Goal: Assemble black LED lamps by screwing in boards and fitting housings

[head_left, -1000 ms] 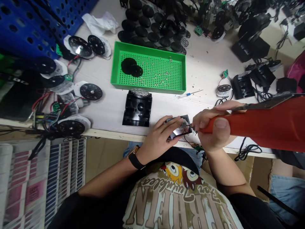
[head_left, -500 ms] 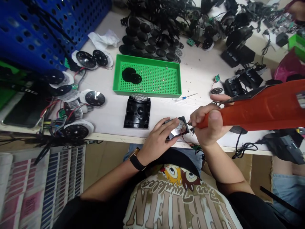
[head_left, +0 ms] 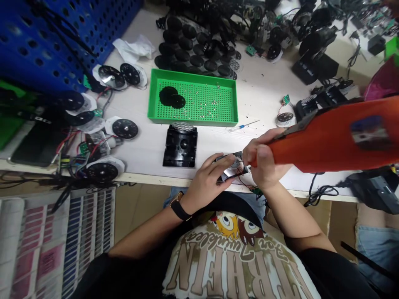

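My right hand is wrapped round the front of an orange electric screwdriver, whose body slants up to the right. Its tip end is at the right edge of a small black housing, mostly hidden by my fingers. Across that housing lies my left hand, fingers over the top and thumb on the near side, gripping it against the table. Inside show a shiny reflector and red wires, which run to a green circuit board at the table edge. Left of my hands an open black housing lies flat.
A green tray holds small screws and black discs. Beside it lies a small blue-handled screwdriver. Wired lamp parts and a blue crate stand at left. Black discs and cables fill the back; black housings lie at right.
My right hand and the electric screwdriver have shifted a little left, closer over the housing. The bit, visible before, is now largely covered. My left hand stays put.
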Action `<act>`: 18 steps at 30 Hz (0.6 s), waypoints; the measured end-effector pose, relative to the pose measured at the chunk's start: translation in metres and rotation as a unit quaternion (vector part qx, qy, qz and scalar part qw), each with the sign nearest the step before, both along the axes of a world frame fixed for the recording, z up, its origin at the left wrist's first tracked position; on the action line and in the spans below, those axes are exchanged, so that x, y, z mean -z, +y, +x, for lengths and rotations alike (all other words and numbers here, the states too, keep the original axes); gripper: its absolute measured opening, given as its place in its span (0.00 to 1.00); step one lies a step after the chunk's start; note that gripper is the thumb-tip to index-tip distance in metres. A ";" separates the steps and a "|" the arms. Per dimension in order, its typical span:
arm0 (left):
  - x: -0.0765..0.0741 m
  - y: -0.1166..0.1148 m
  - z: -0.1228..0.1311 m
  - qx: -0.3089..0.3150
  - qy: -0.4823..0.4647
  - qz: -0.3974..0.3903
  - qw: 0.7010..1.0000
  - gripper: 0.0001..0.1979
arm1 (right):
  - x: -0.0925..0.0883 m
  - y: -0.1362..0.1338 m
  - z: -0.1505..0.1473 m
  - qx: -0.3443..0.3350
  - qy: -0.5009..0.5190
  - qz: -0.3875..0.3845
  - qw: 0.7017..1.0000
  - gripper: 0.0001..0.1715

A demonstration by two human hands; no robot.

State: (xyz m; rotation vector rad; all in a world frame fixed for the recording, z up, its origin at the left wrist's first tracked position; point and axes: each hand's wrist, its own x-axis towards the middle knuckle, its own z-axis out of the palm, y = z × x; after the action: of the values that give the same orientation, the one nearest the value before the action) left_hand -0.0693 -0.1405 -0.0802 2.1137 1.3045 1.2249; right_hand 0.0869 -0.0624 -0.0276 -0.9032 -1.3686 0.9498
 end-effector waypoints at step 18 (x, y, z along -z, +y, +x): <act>-0.004 -0.003 0.001 -0.009 -0.053 -0.134 0.990 0.34 | -0.030 -0.021 -0.035 -0.060 0.122 0.122 0.983 0.13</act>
State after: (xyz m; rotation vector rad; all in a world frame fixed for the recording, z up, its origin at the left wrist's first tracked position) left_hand -0.0687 -0.1436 -0.0764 1.8282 1.3601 1.0857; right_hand 0.0521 -0.0834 0.0028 -0.5059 -1.3043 0.9254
